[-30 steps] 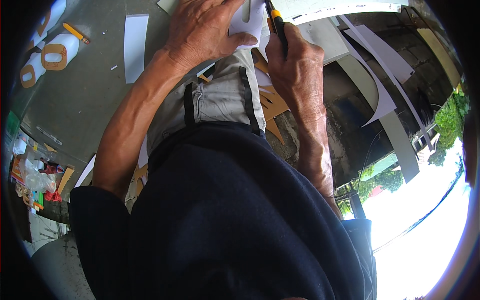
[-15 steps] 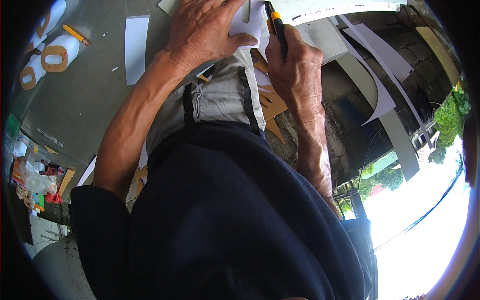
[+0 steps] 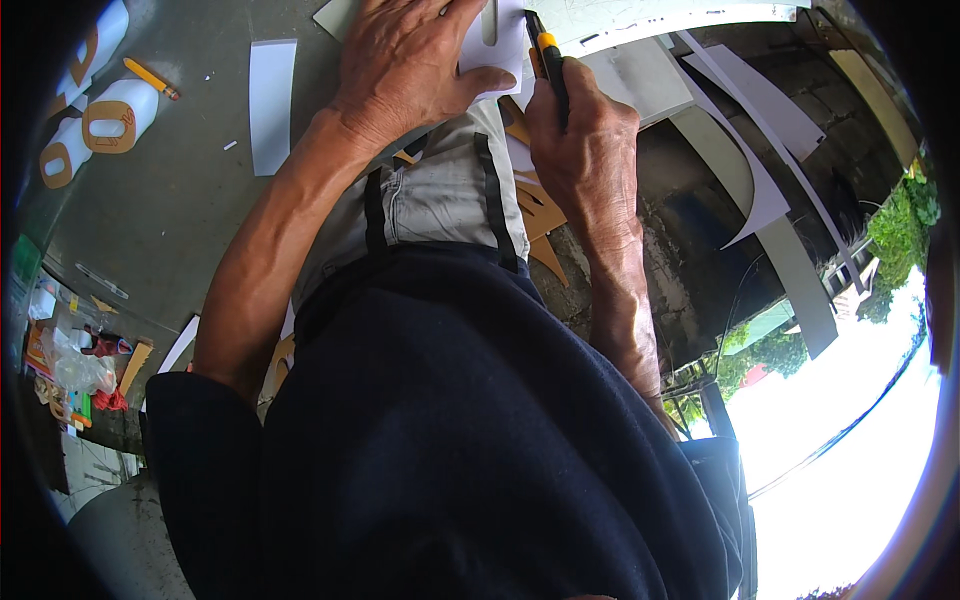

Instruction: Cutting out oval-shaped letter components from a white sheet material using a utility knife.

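Observation:
My right hand (image 3: 585, 125) is wrapped round a black and yellow utility knife (image 3: 549, 60). The knife's tip points away from me, at the right edge of a white card piece (image 3: 508, 60) with a rounded slot in it. My left hand (image 3: 408, 65) lies across that piece, its thumb stretched along the near part and pressing on it. The far fingertips of this hand are cut off by the top of the picture. Below the card, light grey trousers with black stripes show between my forearms.
A white strip (image 3: 272, 108) and a yellow pencil (image 3: 150, 77) lie on the grey table (image 3: 190, 200). Rolled white pieces with brown patches (image 3: 110, 125) stand at far left. White offcuts (image 3: 740, 100) hang at right; brown card scraps (image 3: 540, 212) lie below my right hand.
My right hand and the knife have come slightly toward me and left along the card's edge. My left hand stays nearly in place.

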A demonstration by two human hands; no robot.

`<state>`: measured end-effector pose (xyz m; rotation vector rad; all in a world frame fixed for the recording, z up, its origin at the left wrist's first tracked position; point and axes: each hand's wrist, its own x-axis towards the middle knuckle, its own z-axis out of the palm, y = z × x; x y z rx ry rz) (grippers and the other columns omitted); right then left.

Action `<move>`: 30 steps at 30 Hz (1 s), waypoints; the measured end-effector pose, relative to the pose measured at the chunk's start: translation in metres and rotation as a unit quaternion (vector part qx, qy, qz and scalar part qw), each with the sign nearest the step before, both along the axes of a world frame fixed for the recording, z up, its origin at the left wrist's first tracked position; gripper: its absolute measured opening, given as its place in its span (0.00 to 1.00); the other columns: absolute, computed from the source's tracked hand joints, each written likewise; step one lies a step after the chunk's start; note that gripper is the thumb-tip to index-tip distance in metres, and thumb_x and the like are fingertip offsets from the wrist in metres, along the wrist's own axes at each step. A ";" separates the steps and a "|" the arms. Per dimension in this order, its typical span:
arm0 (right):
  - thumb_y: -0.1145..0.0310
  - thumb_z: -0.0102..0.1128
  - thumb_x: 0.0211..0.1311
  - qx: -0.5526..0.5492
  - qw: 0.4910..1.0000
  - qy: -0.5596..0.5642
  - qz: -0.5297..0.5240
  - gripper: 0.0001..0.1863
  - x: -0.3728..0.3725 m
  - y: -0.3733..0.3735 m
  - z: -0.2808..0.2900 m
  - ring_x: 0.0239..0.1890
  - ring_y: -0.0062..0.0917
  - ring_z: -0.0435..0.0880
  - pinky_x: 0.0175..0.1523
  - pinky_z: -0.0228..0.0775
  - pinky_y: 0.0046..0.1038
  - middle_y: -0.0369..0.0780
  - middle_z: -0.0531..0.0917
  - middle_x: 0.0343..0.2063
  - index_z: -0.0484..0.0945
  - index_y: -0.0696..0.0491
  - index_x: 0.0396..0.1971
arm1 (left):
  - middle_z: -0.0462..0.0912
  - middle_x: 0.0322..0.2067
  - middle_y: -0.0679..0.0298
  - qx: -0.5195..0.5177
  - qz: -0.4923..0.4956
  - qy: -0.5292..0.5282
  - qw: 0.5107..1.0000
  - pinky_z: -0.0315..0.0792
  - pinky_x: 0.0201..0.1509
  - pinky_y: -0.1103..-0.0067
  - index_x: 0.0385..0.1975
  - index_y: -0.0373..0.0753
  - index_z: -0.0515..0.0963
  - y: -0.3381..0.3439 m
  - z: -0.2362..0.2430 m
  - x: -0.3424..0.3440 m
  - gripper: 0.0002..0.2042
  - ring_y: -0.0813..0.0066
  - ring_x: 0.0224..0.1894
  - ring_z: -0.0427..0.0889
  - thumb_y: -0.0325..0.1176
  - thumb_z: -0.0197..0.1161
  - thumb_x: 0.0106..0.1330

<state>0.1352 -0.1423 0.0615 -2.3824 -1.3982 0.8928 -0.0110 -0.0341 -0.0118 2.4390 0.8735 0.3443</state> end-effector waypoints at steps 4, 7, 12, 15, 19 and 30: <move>0.70 0.59 0.68 -0.009 1.000 -0.007 0.001 0.09 0.002 -0.001 0.001 0.28 0.54 0.85 0.33 0.75 0.49 0.53 0.84 0.27 0.72 0.60 0.33 | 0.59 0.75 0.46 -0.029 0.008 0.006 1.000 0.45 0.81 0.54 0.71 0.27 0.62 -0.001 0.002 0.003 0.52 0.48 0.80 0.51 0.63 0.71 0.56; 0.70 0.59 0.68 -0.010 1.000 0.005 -0.005 0.09 0.005 0.002 0.005 0.27 0.52 0.85 0.32 0.75 0.47 0.53 0.84 0.26 0.75 0.61 0.34 | 0.56 0.76 0.44 -0.046 0.040 -0.006 0.998 0.45 0.82 0.55 0.72 0.27 0.60 0.000 0.001 0.004 0.53 0.46 0.80 0.49 0.60 0.74 0.55; 0.68 0.61 0.69 0.016 0.998 0.030 -0.054 0.11 0.013 -0.009 0.011 0.22 0.44 0.86 0.31 0.75 0.40 0.52 0.83 0.20 0.78 0.63 0.40 | 0.52 0.77 0.43 -0.056 0.080 -0.005 0.995 0.44 0.82 0.55 0.74 0.28 0.56 -0.003 0.002 0.005 0.54 0.45 0.80 0.48 0.57 0.76 0.55; 0.68 0.60 0.69 0.019 0.998 0.017 -0.051 0.11 0.018 -0.015 0.012 0.22 0.44 0.86 0.30 0.74 0.40 0.52 0.83 0.20 0.78 0.62 0.39 | 0.52 0.77 0.44 -0.057 0.064 -0.014 0.996 0.44 0.82 0.56 0.74 0.28 0.56 0.001 0.018 0.000 0.54 0.45 0.80 0.47 0.56 0.76 0.55; 0.68 0.60 0.69 0.005 0.998 0.039 -0.044 0.10 0.015 -0.008 0.011 0.24 0.47 0.86 0.31 0.75 0.42 0.52 0.83 0.23 0.76 0.60 0.38 | 0.53 0.77 0.45 -0.047 -0.004 0.036 0.998 0.43 0.83 0.55 0.73 0.28 0.58 0.006 0.017 -0.004 0.53 0.46 0.81 0.47 0.56 0.76 0.55; 0.67 0.60 0.69 0.021 0.999 0.010 0.025 0.10 0.014 0.009 -0.006 0.29 0.50 0.87 0.34 0.77 0.47 0.52 0.85 0.26 0.75 0.60 0.38 | 0.54 0.77 0.46 -0.062 0.006 0.018 0.998 0.44 0.83 0.55 0.72 0.28 0.61 0.004 0.010 -0.005 0.51 0.47 0.81 0.48 0.51 0.78 0.52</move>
